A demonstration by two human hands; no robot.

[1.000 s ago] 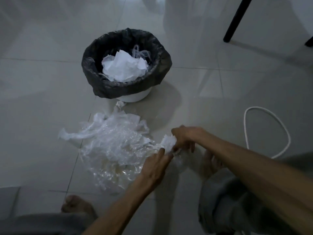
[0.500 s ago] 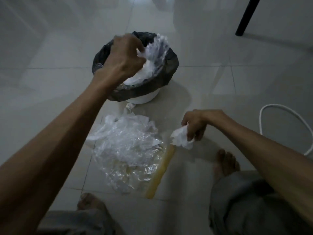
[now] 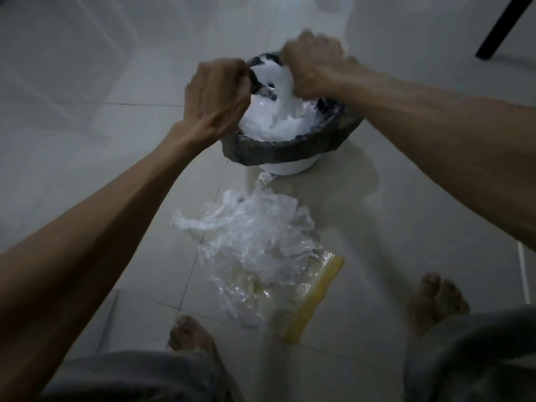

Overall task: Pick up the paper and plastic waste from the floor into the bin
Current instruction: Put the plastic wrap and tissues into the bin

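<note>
Currently, my listing, largest item first. Bin point(image 3: 290, 153): black-lined and nearly full of white paper point(image 3: 278, 120). Plastic waste point(image 3: 255, 245): a crumpled clear heap on the floor just in front of the bin, with a yellow-edged bag point(image 3: 316, 297) under it; I judge it light, limp and slippery, best bunched at the centre. Left hand point(image 3: 216, 97): fisted at the bin's rim, contents unclear. Right hand point(image 3: 311, 68): closed on the paper, over the bin.

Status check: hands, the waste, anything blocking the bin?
Both hands, left and right, over the black-lined white bin, on white paper. Clear crumpled plastic pile and yellow-edged zip bag on floor. Nothing blocking.
</note>
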